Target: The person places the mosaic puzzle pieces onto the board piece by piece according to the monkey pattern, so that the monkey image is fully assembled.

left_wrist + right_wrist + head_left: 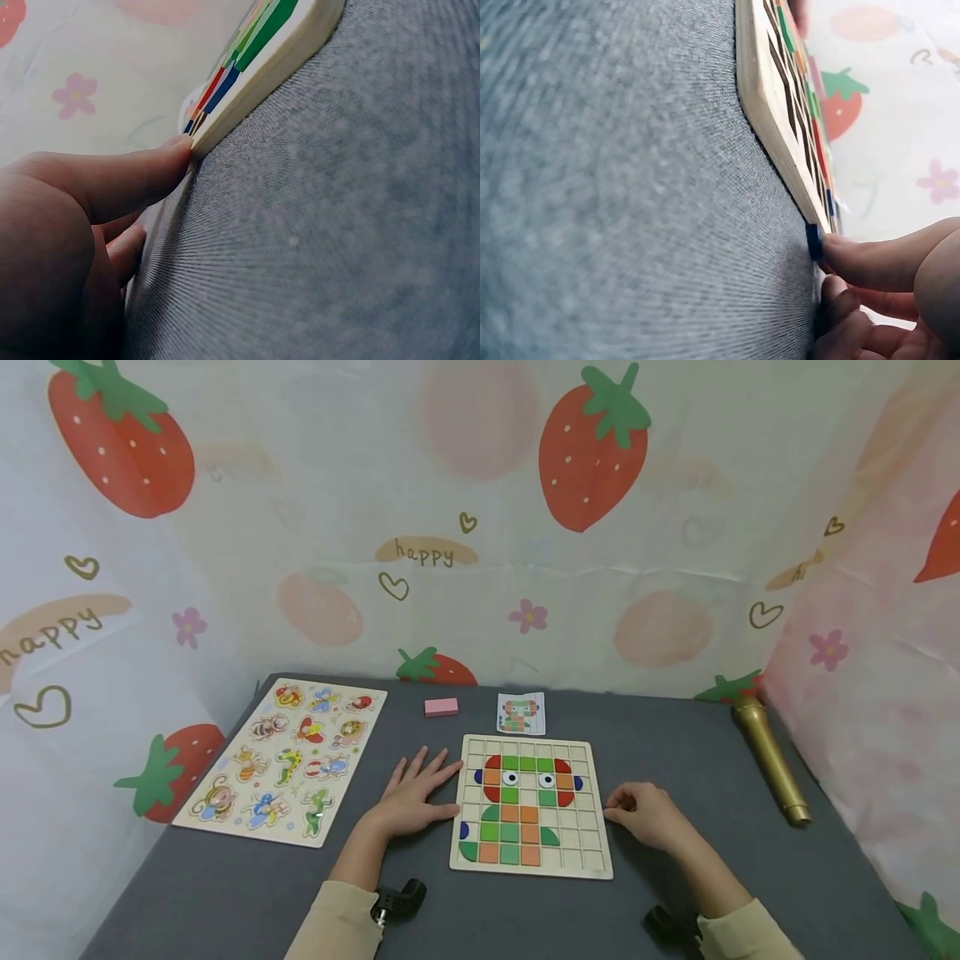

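A wooden grid board (pixel 592 839) lies flat on the table, with coloured tiles set in its squares as a figure with two eyes. My left hand (pixel 415 797) rests on the table left of it, fingers spread, the thumb touching the board's edge in the left wrist view. At the board's right edge, my right hand (pixel 648 814) pinches a small blue piece (pixel 814 241) between thumb and fingers. That piece is too small to make out in the head view. Behind the board lies a picture card (pixel 521 713) showing a similar tile figure.
Left of my left hand lies a puzzle board with insect pictures (pixel 300 760). A pink block (pixel 441 707) sits near the table's back edge. Along the right side lies a gold-coloured tube (pixel 772 764). Printed cloth (pixel 480 635) hangs around the back and sides.
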Demonstrator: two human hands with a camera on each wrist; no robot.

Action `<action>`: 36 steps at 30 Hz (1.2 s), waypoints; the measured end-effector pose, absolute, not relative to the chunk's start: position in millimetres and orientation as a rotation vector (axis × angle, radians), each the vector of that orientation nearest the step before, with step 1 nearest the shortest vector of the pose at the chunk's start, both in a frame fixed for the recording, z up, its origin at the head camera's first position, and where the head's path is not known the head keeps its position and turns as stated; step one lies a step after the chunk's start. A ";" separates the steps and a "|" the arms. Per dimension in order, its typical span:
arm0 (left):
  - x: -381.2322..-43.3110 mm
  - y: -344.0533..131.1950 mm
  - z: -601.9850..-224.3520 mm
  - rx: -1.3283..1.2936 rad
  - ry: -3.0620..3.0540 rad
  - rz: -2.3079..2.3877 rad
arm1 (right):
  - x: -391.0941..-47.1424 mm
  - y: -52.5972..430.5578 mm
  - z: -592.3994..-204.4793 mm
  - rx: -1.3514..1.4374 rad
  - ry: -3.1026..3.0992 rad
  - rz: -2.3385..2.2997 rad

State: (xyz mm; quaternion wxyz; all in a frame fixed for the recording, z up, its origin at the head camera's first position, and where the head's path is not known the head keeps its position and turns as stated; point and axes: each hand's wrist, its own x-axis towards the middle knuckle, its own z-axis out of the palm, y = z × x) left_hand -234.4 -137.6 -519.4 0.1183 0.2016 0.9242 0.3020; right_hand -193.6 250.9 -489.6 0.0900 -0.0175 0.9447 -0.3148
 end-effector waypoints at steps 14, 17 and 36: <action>-234.6 -137.3 -518.1 0.588 2.710 0.862 | -184.5 247.3 -483.0 -0.070 2.841 -0.791; -234.9 -138.3 -518.4 0.590 2.714 0.857 | -184.3 244.7 -482.0 -0.090 2.855 -0.761; -235.6 -137.9 -521.2 0.592 2.710 0.864 | -195.9 235.3 -460.4 -0.116 2.849 -1.003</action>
